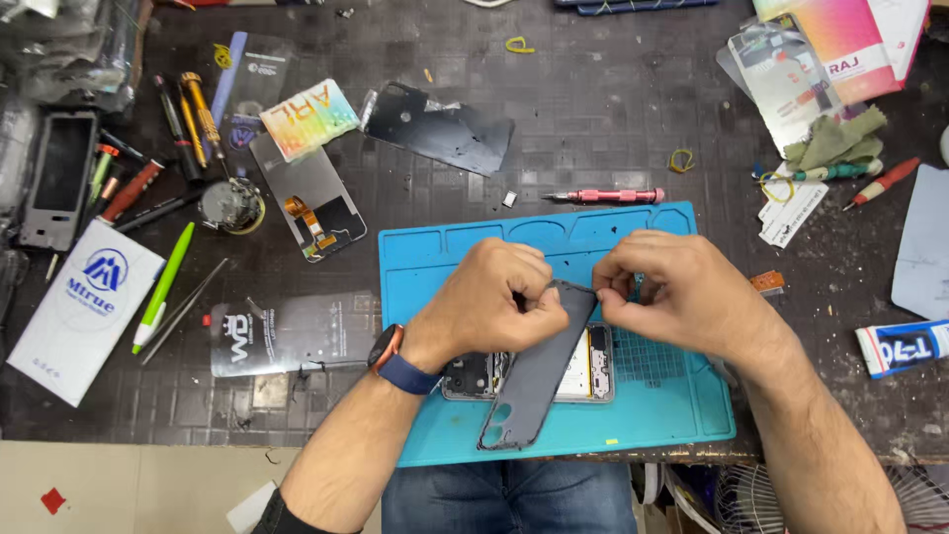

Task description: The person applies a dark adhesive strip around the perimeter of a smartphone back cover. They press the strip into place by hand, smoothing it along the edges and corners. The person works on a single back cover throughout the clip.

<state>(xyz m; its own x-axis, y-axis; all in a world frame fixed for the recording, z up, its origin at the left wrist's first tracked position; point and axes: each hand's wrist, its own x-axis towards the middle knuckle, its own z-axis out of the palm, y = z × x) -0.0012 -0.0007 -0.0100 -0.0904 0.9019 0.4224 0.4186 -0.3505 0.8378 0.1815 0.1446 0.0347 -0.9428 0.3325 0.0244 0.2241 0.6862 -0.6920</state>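
Observation:
An opened phone (593, 368) with its insides showing lies on a blue work mat (682, 396). A dark grey back cover (534, 376) is tilted up over the phone, its camera cut-out toward me. My left hand (494, 297), with a watch on the wrist, pinches the cover's far end from the left. My right hand (672, 287) pinches the same far end from the right. Both hands meet at that top edge above the mat.
A pink screwdriver (605, 196) lies just beyond the mat. To the left are a phone screen with an orange flex cable (308, 203), several pens and screwdrivers (188, 119), a white box (79, 307) and a black film packet (287, 331). A glue tube (902, 346) lies at right.

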